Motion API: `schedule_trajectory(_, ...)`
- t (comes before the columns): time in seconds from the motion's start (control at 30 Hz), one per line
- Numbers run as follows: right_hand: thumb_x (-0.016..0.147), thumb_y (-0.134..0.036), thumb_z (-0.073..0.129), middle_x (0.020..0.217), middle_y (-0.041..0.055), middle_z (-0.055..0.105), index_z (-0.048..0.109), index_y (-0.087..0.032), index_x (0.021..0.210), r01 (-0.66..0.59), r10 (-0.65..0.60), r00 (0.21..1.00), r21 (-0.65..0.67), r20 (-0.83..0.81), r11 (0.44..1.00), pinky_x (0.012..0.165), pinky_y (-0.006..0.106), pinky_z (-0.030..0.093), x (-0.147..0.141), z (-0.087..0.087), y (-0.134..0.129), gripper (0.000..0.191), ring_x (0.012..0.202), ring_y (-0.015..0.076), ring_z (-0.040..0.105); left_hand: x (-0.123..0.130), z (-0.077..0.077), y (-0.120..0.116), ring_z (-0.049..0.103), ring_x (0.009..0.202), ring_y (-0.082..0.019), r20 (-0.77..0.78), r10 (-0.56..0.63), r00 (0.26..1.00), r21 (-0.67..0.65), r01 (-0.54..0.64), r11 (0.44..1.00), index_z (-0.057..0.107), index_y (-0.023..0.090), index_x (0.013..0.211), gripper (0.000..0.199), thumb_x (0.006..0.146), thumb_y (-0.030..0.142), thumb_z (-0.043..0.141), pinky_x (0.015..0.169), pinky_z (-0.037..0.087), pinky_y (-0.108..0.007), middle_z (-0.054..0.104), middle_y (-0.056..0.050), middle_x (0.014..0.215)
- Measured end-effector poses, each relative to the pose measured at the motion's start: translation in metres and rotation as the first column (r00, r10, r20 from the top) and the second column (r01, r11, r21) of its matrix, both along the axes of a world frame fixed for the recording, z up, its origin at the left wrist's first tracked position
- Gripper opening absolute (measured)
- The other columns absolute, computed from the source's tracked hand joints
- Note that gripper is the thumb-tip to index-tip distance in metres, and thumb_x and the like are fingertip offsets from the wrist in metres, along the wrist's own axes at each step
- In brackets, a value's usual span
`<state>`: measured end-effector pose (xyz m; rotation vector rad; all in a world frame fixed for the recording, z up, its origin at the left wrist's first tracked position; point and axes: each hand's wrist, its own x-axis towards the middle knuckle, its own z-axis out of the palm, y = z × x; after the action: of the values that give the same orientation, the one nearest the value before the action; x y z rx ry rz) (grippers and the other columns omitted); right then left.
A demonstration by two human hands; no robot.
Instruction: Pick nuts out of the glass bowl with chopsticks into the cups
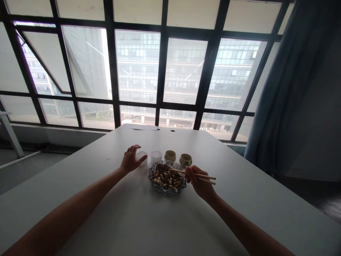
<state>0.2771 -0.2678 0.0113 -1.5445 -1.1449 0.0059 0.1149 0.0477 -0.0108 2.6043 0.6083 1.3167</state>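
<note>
A scalloped glass bowl (pixel 167 192) stands on the white table, filled with a mix of nuts and seeds (pixel 166 176). My right hand (pixel 198 181) grips a pair of chopsticks (pixel 206 176) at the bowl's right side, their tips over the nuts. Fingers apart, my left hand (pixel 131 160) is beside a small clear plastic cup (pixel 144 160), partly covering it; whether it touches the cup I cannot tell. To the right of that cup are a second clear cup (pixel 156 156), a cream teacup (pixel 170 156) and another cream teacup (pixel 185 160) with dark lettering.
The long white table (pixel 149 227) runs toward a wall of dark-framed windows. White sheets (pixel 140 127) lie at its far end near a dark round spot (pixel 173 131). A blue curtain (pixel 279 96) hangs on the right, and a white metal frame (pixel 12 133) stands at the left.
</note>
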Motion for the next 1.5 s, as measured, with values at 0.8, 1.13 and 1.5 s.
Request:
schedule_trajectory(0.8, 0.083, -0.066, 0.062, 0.057, 0.0044, 0.066, 0.064, -0.018, 0.067, -0.172, 0.148, 0.974, -0.133, -0.171, 0.976, 0.043, 0.025, 0.048, -0.018, 0.006, -0.023, 0.051, 0.046, 0.0146, 0.06, -0.006, -0.02, -0.001, 0.066, 0.081, -0.025, -0.113, -0.121, 0.986, -0.386, 0.069, 0.92, 0.048, 0.013, 0.137, 0.083, 0.075, 0.065, 0.061, 0.08, 0.053, -0.038, 0.067, -0.008, 0.089)
schedule_trajectory(1.13, 0.092, -0.056, 0.057, 0.053, 0.0028, 0.064, 0.065, -0.019, 0.071, 0.087, -0.085, 0.985, -0.012, 0.15, 0.996, 0.045, 0.026, 0.048, -0.014, 0.006, -0.029, 0.044, 0.044, 0.0153, 0.061, -0.007, -0.018, -0.001, 0.069, 0.087, -0.027, -0.16, -0.158, 0.974, -0.411, 0.08, 0.908, 0.042, 0.011, 0.141, 0.089, 0.074, 0.066, 0.061, 0.082, 0.053, -0.038, 0.069, -0.014, 0.1)
schedule_trajectory(1.5, 0.093, -0.064, 0.05, 0.057, 0.0055, 0.067, 0.064, -0.019, 0.073, 0.068, -0.068, 0.998, 0.06, 0.004, 0.996, 0.044, 0.027, 0.051, -0.018, 0.007, -0.028, 0.051, 0.046, 0.0163, 0.061, -0.007, -0.019, -0.002, 0.068, 0.085, -0.027, -0.162, -0.165, 0.973, -0.4, 0.088, 0.912, 0.044, 0.015, 0.139, 0.082, 0.075, 0.064, 0.062, 0.082, 0.053, -0.039, 0.07, -0.01, 0.093)
